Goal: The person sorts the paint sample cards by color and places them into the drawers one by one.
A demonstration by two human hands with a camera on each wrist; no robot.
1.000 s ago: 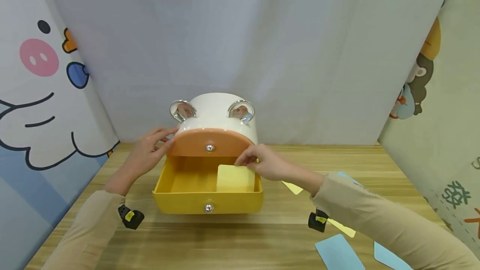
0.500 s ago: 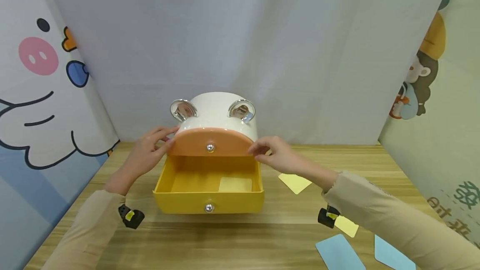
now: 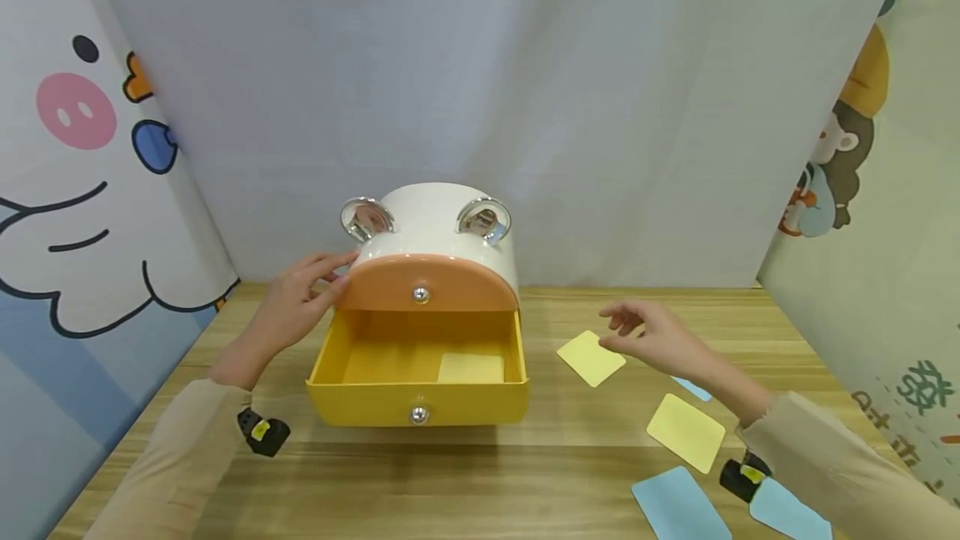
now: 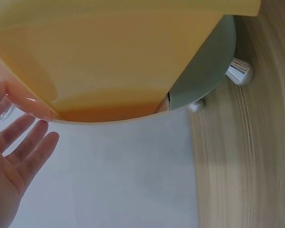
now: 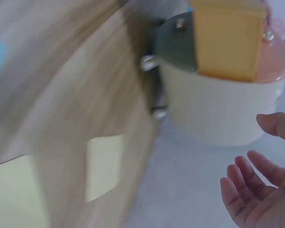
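— Where's the nearest card?

— The pale yellow square card (image 3: 591, 357) lies flat on the wooden table (image 3: 525, 473), at seven o'clock from my right hand (image 3: 654, 337), fingers loose and empty.

— And your left?

— My left hand (image 3: 294, 311) rests flat-fingered on the white drawer box (image 3: 438, 223), at nine o'clock from the open yellow plastic drawer (image 3: 417, 373)

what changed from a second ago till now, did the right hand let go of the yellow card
Yes. The right hand let the yellow card go into the open yellow drawer, where it now lies flat, then drew back to the right and now hovers, empty, over another yellow card on the table. The left hand stayed on the left side of the cabinet, and the drawer stayed open.
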